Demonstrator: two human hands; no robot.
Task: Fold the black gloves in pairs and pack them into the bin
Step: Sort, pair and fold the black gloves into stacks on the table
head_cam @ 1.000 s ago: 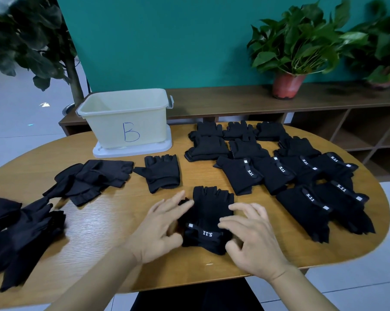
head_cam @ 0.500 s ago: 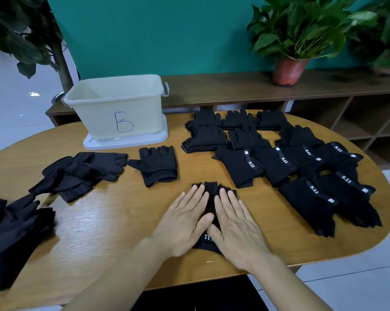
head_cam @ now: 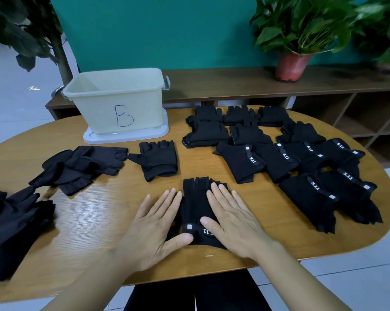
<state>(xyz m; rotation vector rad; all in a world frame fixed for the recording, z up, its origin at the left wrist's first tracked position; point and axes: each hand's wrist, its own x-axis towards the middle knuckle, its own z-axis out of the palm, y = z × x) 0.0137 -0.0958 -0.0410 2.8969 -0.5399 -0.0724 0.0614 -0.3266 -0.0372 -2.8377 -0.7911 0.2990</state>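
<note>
Left hand (head_cam: 154, 223) and right hand (head_cam: 231, 217) flat, fingers spread, pressing glove pair (head_cam: 195, 206) on worktop (head_cam: 95, 217) — nothing grasped. Risk: layers slip apart on release; bin (head_cam: 117, 102) far.

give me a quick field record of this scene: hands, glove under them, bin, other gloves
left hand: flat, open, palm down on the glove's left edge
right hand: flat, open, palm down on the glove's right side
glove under hands: black, fingers pointing away, lying on the table
bin: cream, marked B, no gloves visible inside
loose gloves: left side
arranged gloves: right side
</note>
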